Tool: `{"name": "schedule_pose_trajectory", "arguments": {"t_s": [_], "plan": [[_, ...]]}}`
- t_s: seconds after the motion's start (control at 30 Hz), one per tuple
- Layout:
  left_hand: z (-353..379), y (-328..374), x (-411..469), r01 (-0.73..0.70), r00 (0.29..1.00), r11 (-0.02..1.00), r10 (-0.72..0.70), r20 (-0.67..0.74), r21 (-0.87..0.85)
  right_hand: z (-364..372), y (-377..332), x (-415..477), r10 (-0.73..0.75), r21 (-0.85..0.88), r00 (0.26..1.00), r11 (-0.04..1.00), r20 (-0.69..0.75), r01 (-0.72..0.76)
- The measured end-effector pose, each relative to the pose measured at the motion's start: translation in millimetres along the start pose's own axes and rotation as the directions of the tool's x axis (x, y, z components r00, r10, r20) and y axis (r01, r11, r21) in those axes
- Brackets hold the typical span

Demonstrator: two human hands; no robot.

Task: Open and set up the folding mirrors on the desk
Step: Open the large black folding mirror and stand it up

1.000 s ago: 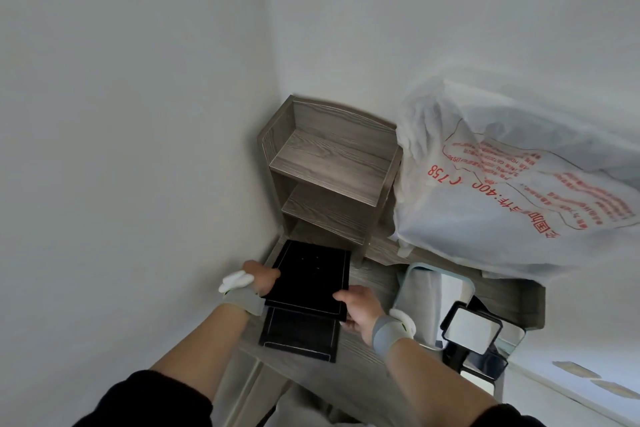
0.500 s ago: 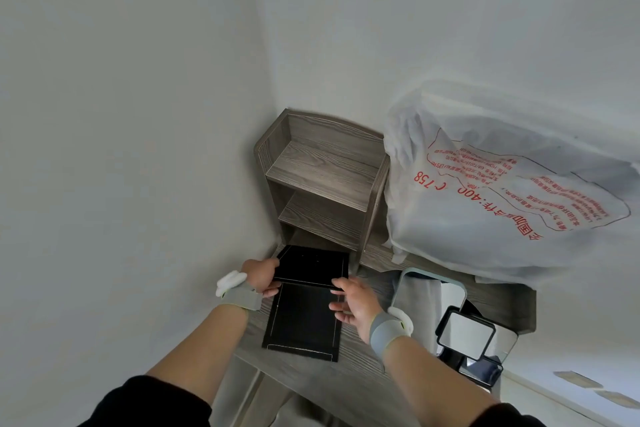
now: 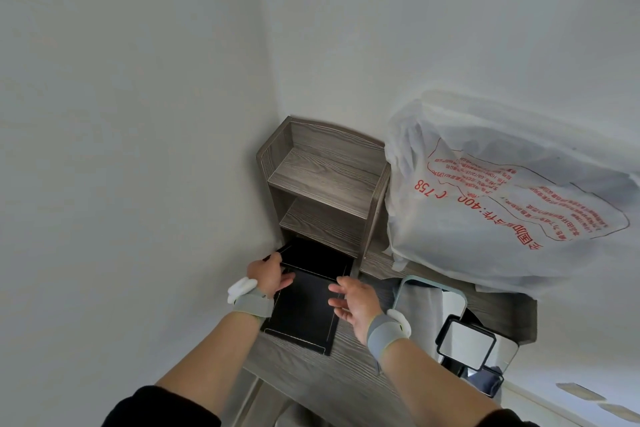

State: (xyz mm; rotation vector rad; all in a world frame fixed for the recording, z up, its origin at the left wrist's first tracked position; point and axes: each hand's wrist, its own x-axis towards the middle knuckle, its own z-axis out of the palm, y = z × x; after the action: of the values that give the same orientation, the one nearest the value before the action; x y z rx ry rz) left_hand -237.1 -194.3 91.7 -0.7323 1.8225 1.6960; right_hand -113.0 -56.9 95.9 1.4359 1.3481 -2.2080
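A black folding mirror (image 3: pixel 304 308) lies unfolded on the grey wooden desk (image 3: pixel 346 374), its far panel (image 3: pixel 317 258) reaching under the lowest shelf. My left hand (image 3: pixel 268 274) grips the left edge at the hinge between the two panels. My right hand (image 3: pixel 353 303) hovers just right of the near panel, fingers spread, holding nothing. A light-blue framed mirror (image 3: pixel 429 302) and a small black-framed mirror (image 3: pixel 465 343) stand to the right.
A grey wooden shelf unit (image 3: pixel 325 184) stands in the corner against the white wall. A large white plastic bag with red print (image 3: pixel 502 204) fills the back right of the desk. The desk's front edge runs near my forearms.
The black folding mirror has been opened out flat, its far panel laid back toward the shelf. My right hand has let go of it and drawn back to the right.
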Motion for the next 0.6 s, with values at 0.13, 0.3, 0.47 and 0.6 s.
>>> {"name": "schedule_pose_trajectory", "arguments": {"t_s": [0.13,0.3,0.47,0.6], "plan": [[4.1,-2.1,-2.7,-0.001,1.000,0.995,0.002,0.014,-0.098,-0.3,0.1,0.9,0.014,0.020,1.000,1.000,0.003,-0.014],[6.3,-2.2,-0.7,-0.007,1.000,0.994,0.008,0.008,-0.112,3.2,-6.3,2.9,-0.023,-0.030,1.000,0.999,0.013,0.024],[6.6,-2.6,-0.9,-0.006,1.000,0.995,0.005,-0.015,-0.101,5.7,-4.1,5.7,-0.138,-0.300,0.986,0.941,0.090,0.159],[8.4,-1.0,-3.3,-0.017,1.000,0.995,0.016,-0.018,-0.101,0.8,0.8,9.5,-0.274,-0.473,0.960,0.839,0.060,0.269]]}}
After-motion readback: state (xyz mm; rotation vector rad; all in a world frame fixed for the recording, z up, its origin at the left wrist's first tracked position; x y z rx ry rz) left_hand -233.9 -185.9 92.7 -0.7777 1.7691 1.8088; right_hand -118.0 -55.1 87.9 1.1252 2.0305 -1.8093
